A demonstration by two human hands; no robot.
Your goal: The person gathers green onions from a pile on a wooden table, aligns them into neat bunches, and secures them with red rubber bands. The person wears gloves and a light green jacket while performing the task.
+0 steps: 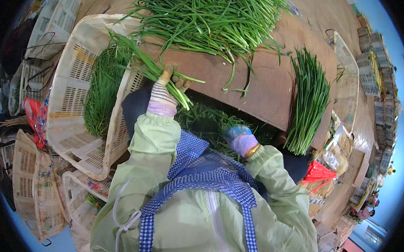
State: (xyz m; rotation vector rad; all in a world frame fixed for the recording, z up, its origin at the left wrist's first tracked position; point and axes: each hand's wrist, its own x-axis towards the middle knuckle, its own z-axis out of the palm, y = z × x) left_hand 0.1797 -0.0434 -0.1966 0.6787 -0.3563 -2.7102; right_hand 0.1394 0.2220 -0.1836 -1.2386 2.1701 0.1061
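Observation:
My left hand point(170, 83), in a striped glove, grips a few long green garlic chives point(147, 61), their pale ends towards the right. My right hand point(239, 139), in a blue and purple glove, is low in front of my apron, over loose green leaves point(209, 118); its fingers are blurred and I cannot tell if they hold anything. A large heap of chives point(211, 20) lies on the far part of the brown board point(259, 84). On the board's right side lies a neat bundle of chives point(307, 104). A few single stalks hang near the heap's front edge.
A white plastic crate point(61, 94) with green leaves point(104, 93) in it stands close at the left. More crates point(27, 182) are behind it. At the right are red strips point(317, 175), a clear plastic bottle point(331, 159) and another crate point(348, 82). Stacked crates and people are farther right.

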